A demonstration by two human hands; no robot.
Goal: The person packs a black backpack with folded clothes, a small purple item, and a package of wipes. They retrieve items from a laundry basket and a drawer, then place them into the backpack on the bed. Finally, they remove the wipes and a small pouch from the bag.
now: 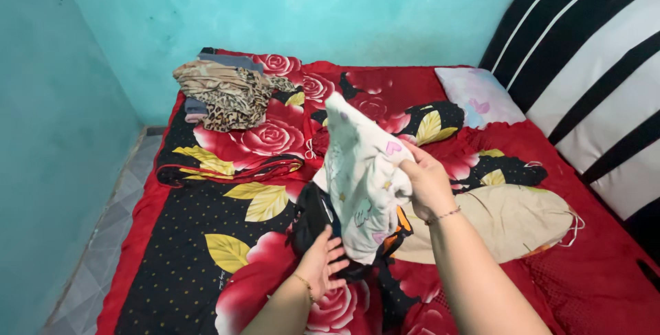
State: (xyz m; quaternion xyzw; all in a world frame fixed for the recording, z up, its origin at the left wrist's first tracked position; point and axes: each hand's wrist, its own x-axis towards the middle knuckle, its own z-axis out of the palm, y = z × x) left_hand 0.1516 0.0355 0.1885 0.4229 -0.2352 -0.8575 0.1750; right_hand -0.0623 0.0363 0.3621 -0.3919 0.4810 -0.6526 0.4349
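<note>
Right hand [427, 182] has a tight pinch on the white cloth [361, 177], lifted over the bed [227, 239]. Left hand [322, 261], fingers loosely open, just touches the black garment [313, 215] under that cloth.

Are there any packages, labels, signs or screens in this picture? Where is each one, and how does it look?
None in view: no package, label, sign or screen.
Only cloth things: a white printed garment in the right hand, a black garment under the left hand, and a leopard-print pile at the far corner of the red rose bedspread.
</note>
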